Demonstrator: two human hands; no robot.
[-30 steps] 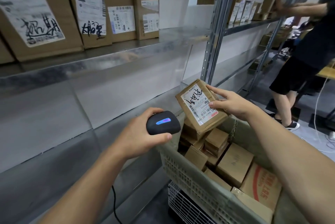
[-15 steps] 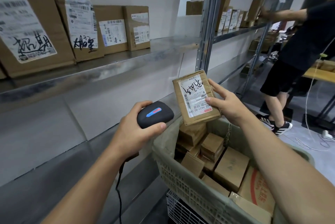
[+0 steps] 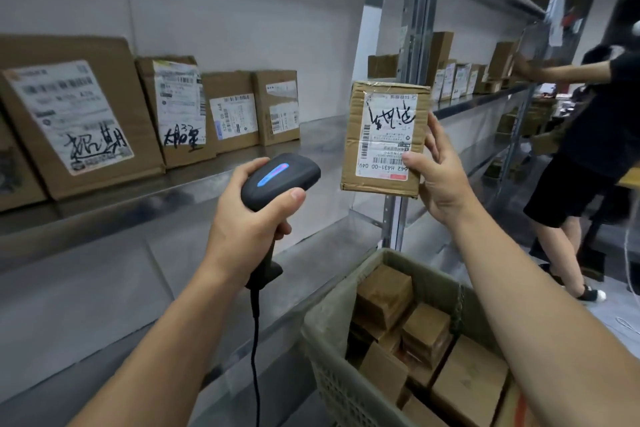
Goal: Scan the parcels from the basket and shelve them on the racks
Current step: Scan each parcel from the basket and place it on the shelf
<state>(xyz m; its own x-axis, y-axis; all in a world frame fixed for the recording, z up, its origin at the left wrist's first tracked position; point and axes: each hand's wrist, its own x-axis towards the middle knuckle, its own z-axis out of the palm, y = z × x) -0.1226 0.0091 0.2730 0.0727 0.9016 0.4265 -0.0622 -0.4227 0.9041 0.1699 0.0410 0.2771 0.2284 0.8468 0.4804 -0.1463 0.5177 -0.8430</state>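
One head-worn wide-angle view. Faces forward and slightly down, angled along the grey metal shelving rack [image 3: 145,208], which runs from the left edge away to the right background. Close range: left hand [image 3: 242,222] and right hand [image 3: 440,177] mid-frame, forearms entering from the bottom, beige perforated plastic basket [image 3: 332,388] cut by the bottom edge.

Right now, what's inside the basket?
The basket holds brown cardboard parcels piled loosely at different angles. The right forearm covers the basket's right-hand part in this view, so what lies there is hidden, as is anything under the pile.
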